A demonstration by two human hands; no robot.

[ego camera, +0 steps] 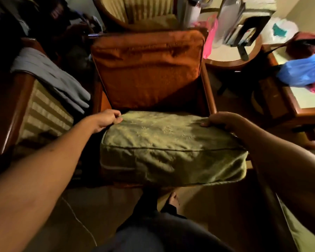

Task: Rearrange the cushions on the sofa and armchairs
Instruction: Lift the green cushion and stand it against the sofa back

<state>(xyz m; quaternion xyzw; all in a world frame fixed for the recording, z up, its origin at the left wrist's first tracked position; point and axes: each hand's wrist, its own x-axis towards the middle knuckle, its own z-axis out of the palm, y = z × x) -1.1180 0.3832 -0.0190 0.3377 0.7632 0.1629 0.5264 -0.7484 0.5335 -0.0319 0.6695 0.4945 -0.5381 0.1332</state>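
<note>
Head view, hands [108, 119] [224, 121] gripping green cushion [171, 142]

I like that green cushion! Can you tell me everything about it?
The green cushion is a thick, boxy seat pad in olive fabric with a faint woven leaf pattern and piped edges. It lies flat on the wooden armchair, front overhanging. The left hand and right hand grip its back corners, below the orange back cushion.
</note>
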